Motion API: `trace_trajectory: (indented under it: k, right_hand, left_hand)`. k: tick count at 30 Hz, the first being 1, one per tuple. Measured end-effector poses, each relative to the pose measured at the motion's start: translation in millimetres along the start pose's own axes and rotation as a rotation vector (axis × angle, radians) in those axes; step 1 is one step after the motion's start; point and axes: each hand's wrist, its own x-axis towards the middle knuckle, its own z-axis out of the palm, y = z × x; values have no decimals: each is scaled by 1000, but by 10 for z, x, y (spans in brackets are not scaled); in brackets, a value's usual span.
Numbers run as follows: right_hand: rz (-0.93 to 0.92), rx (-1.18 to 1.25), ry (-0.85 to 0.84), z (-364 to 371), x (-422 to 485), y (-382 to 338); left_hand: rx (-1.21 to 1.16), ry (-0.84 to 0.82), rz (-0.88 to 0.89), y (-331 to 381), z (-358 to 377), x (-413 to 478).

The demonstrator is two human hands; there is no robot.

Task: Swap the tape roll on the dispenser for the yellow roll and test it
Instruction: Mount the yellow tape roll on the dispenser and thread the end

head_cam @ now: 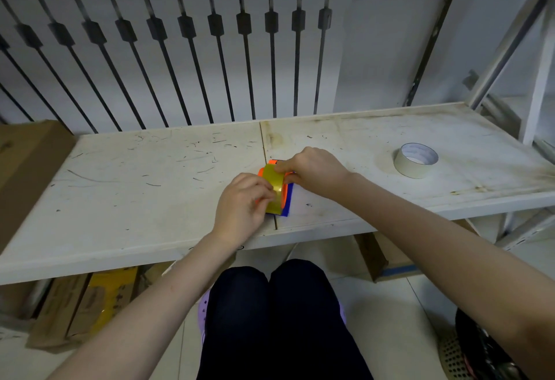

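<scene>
Yellow roll [274, 190]: seated on the orange-and-blue dispenser [286, 199], centre of frame, on the white shelf [150, 175] near its front edge.

Head view, hands. Left hand [243, 199] closed on the lower left side of the roll, fingertips pinching at the tape surface. Right hand [312, 171] closed over the upper end of the dispenser, thumb and fingers clamping it.

Other stock. White roll [416, 160], right of centre, lying flat and well apart from both hands; apparently the roll taken off.

Orientation. Dispenser's long axis runs from lower left to upper right of the frame, slightly diagonal to the shelf edge. Which end carries the cutter cannot be told; the hands cover it.

Risks, as judged. Loose tape end may stick back onto the roll or to the fingers. Roll may sit unseated on its hub and jam when pulled. Dispenser lies close to the shelf edge; a hard pull could drag it off.
</scene>
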Motion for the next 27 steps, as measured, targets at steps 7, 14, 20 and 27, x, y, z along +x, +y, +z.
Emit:
trace_trajectory:
  k: [7, 14, 20, 27]
  right_hand:
    - [32, 83, 30, 23, 49, 69]
    - [39, 137, 34, 23, 76, 126]
    - [46, 180, 47, 14, 118, 114]
    - [66, 166, 36, -1, 123, 89]
  left_hand:
    - [90, -79, 134, 32, -52, -75]
    - [82, -168, 174, 35, -10, -359]
    - [142, -170, 183, -5, -54, -374]
    - [-142, 8, -112, 146, -96, -360]
